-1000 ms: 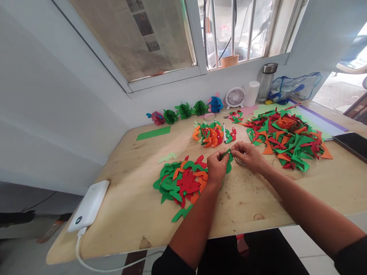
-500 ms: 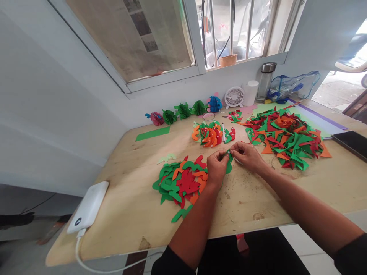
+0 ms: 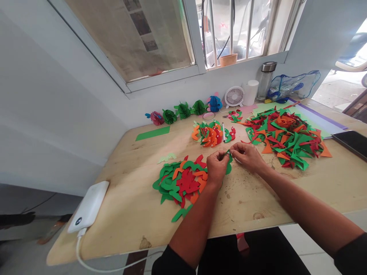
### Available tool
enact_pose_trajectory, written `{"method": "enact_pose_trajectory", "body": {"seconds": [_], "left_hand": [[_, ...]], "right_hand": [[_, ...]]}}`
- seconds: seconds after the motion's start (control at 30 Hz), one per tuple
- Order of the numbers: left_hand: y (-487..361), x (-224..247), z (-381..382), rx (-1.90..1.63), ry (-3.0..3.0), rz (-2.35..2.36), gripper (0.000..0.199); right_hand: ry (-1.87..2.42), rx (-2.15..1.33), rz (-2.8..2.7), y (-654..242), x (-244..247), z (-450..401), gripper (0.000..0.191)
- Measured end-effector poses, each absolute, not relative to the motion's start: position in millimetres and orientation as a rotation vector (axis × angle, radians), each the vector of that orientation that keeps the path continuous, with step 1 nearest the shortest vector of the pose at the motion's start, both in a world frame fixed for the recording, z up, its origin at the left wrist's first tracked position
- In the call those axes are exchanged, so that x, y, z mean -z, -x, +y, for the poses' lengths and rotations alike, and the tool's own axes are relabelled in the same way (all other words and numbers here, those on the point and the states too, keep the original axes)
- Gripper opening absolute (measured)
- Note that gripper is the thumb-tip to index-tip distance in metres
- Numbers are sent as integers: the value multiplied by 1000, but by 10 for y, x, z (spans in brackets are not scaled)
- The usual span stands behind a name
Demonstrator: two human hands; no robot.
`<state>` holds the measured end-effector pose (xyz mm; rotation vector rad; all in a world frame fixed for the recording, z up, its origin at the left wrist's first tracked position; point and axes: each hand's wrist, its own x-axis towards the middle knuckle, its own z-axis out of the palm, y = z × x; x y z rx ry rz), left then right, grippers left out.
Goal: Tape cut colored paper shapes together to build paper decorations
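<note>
Between my hands is a green paper cutout (image 3: 229, 166) with a wavy edge, held over the middle of the table. My left hand (image 3: 217, 167) pinches it from the left. The fingertips of my right hand (image 3: 246, 156) are closed at its upper end. Fingers hide part of the cutout. Beside my left forearm lies a loose pile of green, red and orange wavy cutouts (image 3: 187, 181). Farther back sits a row of similar cutouts with small white marks (image 3: 210, 135), and a white marker pen (image 3: 223, 132) rests against them.
Triangular paper scraps (image 3: 289, 133) are heaped at the right, near a phone (image 3: 352, 143). Paper ball figures (image 3: 183, 110), a small fan (image 3: 234, 97) and a glass bottle (image 3: 265, 82) line the wall. A corded white power bank (image 3: 88, 206) lies at the left edge.
The white spot seen at the cutout's upper end half a second ago is now covered by my fingers. Both hands stay in nearly the same place.
</note>
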<state>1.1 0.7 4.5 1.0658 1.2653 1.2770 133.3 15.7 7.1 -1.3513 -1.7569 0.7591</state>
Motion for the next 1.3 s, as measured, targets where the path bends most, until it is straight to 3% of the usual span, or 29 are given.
{"method": "enact_pose_trajectory", "body": {"seconds": [0.33,0.73,1.17,1.3], "left_hand": [[-14,-101,-17,-1270,-1002,1273,12],[0,-124,-25,-1256,-934,1240,21],[-6,-101,-1,-1294,-972,1191,36],[-8,-81,-1,-1288,-947,1161,29]], "right_hand": [[1377,-633,-1692,-1327,-89,140,19],[1279,-1103,-1555,-1343,-130,167,25],[1274,-1048,-1575,-1362,-95,203,20],[1257,-1053,-1569,-1364,-79,212,21]]}}
